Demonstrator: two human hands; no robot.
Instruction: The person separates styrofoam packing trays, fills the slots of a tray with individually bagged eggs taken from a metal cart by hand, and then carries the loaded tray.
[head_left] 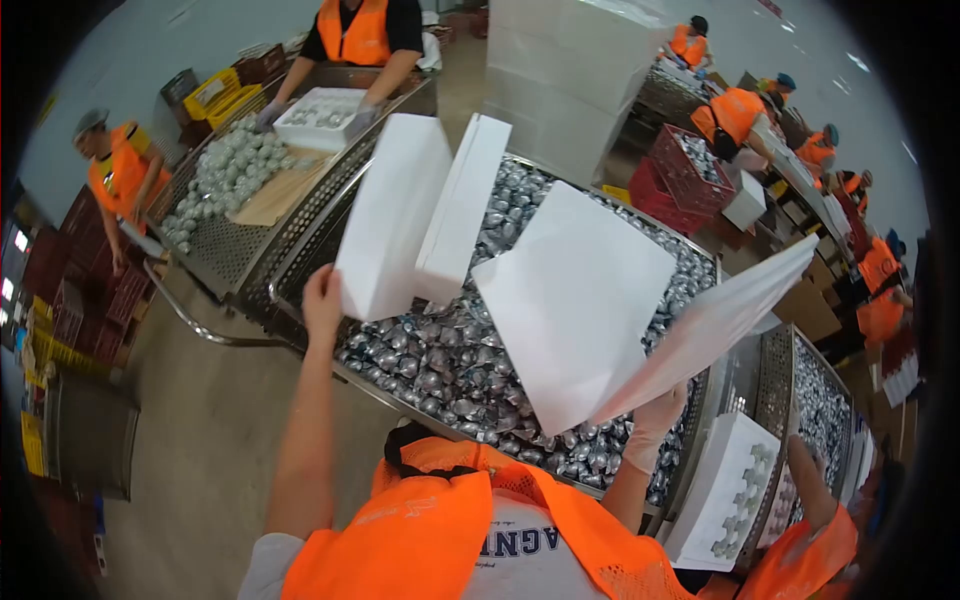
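Observation:
My left hand (322, 302) is closed on the near left edge of a white foam box (385, 215), which stands tilted over a metal bin (285, 292). A second white foam piece (462, 210) leans right beside it. My right hand (660, 412), in a pale glove, is closed at the lower edge of a thin white foam lid (715, 325), raised at a slant; part of its grip is hidden behind the lid. Another flat white board (580, 290) lies on the pile of silver-wrapped round items (440, 370) filling the bin.
Across from me a person (355, 35) handles a white tray (320, 118) beside a bin of pale round items (230, 165). A foam tray (725, 490) and a co-worker's arm (812, 485) are close on my right. Red crates (685, 175) and stacked white boxes (560, 80) stand behind.

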